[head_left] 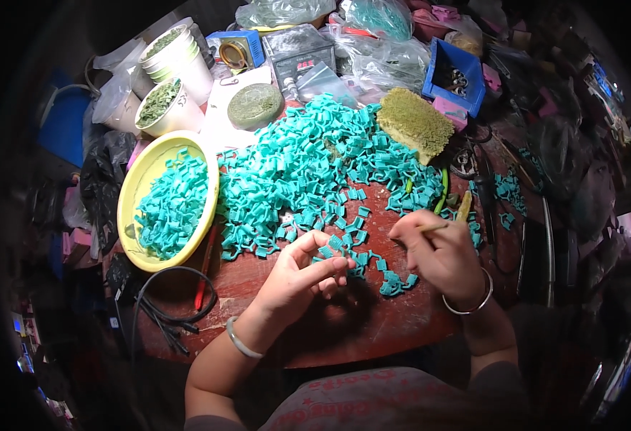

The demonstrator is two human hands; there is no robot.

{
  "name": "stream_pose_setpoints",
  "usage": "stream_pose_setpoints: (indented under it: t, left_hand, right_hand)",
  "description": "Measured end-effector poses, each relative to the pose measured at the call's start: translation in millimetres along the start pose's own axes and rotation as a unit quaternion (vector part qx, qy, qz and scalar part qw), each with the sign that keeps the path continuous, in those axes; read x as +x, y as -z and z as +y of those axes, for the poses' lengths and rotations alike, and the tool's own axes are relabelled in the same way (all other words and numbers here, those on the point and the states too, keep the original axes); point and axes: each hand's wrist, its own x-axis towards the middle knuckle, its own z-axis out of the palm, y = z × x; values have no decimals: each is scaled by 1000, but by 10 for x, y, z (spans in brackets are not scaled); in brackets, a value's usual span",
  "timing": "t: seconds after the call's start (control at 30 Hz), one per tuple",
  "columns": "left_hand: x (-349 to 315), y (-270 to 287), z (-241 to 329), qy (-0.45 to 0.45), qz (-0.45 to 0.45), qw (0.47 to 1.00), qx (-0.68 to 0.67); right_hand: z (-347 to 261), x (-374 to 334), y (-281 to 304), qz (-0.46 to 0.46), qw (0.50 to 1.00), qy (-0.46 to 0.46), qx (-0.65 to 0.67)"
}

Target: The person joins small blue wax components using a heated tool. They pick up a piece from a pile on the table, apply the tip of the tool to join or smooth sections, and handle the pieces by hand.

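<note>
My left hand (pixel 295 279) is above the near part of the table, its thumb and fingers pinched on a small turquoise piece (pixel 335 244). To the right, my right hand (pixel 445 262) is closed around a slim pale stick-like tool (pixel 432 227); its tip is hidden by the fingers. A large heap of small turquoise pieces (pixel 308 154) spreads beyond both hands. A few more turquoise pieces (pixel 393 281) lie between the hands. On the left, a tilted yellow basin (pixel 124 215) holds many of the same pieces.
White tubs (pixel 190 118) with green bits stand at the far left. A round greenish disc (pixel 255 106), a grey box (pixel 301 54), a rough yellow-green block (pixel 416 122) and a blue bin (pixel 473 79) line the back. Black cables (pixel 139 302) lie at the near left.
</note>
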Motion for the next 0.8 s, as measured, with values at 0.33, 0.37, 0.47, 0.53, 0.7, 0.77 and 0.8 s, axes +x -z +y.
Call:
stream_pose_setpoints:
  t: [0.33,0.37,0.47,0.53,0.7,0.77,0.8]
  left_hand:
    - [-22,-2,-20,-21,8,996,81]
    - [-26,9,-28,-21,2,994,104]
    - [-12,68,-45,15,-38,991,125]
    - [-9,26,-53,17,-32,993,116]
    - [7,3,-40,-18,1,991,134]
    - [-26,10,-32,-25,5,990,138]
    - [-21,7,-40,-29,-1,990,139]
  right_hand:
    - [15,44,78,-157,974,48,-156]
    - [5,46,108,-206,959,79,-177]
    - [-10,24,148,-307,933,87,-169]
    - [-22,-2,107,-313,930,90,-172]
    - [-41,-15,38,-296,934,106,-170]
    - [-37,-9,4,-262,943,105,-178]
    - [-43,-11,-2,-263,942,106,-177]
